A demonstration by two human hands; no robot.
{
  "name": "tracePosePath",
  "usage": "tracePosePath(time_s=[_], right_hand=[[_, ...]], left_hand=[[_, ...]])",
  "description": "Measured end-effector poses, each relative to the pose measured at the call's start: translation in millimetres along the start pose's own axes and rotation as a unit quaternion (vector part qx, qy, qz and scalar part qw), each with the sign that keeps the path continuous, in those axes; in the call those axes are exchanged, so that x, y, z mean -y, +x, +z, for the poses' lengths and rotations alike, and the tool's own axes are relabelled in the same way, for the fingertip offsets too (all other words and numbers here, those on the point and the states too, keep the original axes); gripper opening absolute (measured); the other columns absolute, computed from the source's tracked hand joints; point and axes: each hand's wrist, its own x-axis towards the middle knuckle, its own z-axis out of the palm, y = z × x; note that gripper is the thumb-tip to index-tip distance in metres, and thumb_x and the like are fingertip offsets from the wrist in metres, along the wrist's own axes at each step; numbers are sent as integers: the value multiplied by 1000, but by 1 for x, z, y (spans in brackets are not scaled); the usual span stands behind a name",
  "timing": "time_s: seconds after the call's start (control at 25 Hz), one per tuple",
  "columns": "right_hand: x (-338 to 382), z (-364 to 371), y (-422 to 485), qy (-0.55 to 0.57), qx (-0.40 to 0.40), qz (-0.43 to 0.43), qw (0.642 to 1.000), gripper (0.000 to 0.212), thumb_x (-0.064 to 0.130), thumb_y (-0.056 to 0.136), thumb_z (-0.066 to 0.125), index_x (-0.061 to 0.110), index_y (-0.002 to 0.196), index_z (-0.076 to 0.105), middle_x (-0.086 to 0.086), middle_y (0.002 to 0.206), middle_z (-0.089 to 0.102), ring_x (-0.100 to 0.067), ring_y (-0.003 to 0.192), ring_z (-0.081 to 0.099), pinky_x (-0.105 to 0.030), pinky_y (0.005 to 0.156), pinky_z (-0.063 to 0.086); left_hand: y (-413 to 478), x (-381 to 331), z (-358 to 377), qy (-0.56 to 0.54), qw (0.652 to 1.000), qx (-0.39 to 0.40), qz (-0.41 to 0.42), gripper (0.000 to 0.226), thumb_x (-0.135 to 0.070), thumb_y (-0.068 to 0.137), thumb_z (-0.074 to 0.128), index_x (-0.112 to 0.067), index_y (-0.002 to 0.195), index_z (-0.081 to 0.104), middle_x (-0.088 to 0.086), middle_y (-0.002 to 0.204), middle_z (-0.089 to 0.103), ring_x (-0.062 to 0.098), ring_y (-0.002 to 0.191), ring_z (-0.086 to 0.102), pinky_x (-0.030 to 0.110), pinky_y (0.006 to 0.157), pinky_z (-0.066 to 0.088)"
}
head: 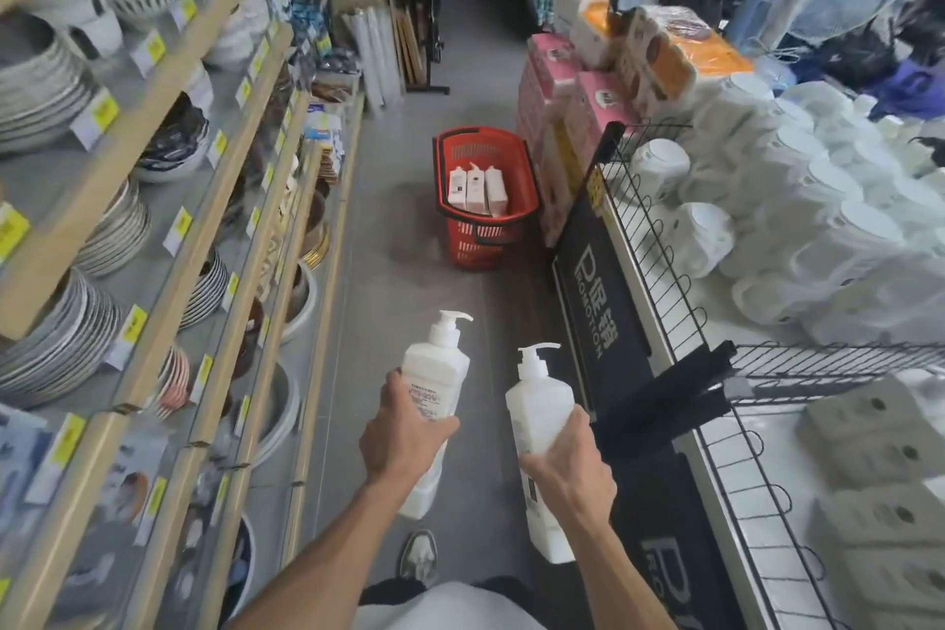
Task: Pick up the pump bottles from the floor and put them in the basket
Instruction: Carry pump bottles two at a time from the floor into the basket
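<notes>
We note two white pump bottles, both off the floor point(388, 159) and held upright in the air over the aisle. The left hand point(404, 430) grips the left bottle point(437, 368) around the middle of its body, back of the hand toward the camera. Its fingers point(441, 426) curl across the labelled face, the pump head stands above the knuckles and the base shows below the wrist. The right hand point(570, 463) clasps the right bottle point(537, 404) the same way, fingers wrapped round the mid-body. That pump sits clear above the hand and the base hangs below it. The two bottles are near each other but apart. The red basket point(526, 179) sits on the floor well ahead of both hands, beside stacked pink packs point(549, 67). We count three white bottles point(475, 192) already lying in it side by side. Shelves of plates point(41, 82) line the left. A wire bin of white mugs point(767, 200) lines the right.
</notes>
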Motion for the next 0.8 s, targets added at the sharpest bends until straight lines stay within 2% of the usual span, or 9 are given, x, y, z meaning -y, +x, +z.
tracePosePath(time_s=[0.2,0.52,0.8], right_hand=[[47,7,41,2,-8,1,1000,74,50,67,75,28,122,31,7,103,56,-22,81,62,-33,66,45],[105,9,129,3,-3,-7,1000,76,45,66,77,26,125,32,7,105,55,-21,82,60,-33,68,43],[161,4,225,2,22,-29,999,69,47,65,74,31,113,28,9,100,56,-21,78,61,-35,67,44]], left_hand=[[61,-13,-15,11,1000,11,0,71,-46,62,77,-26,113,32,-5,106,56,29,79,58,35,69,47],[150,-49,-18,-9,1000,8,-13,69,-45,61,78,-28,109,32,-6,101,55,27,77,58,34,68,45],[239,-91,-22,-25,998,-25,-43,68,-48,57,77,-29,106,33,-8,92,57,25,75,61,38,70,52]])
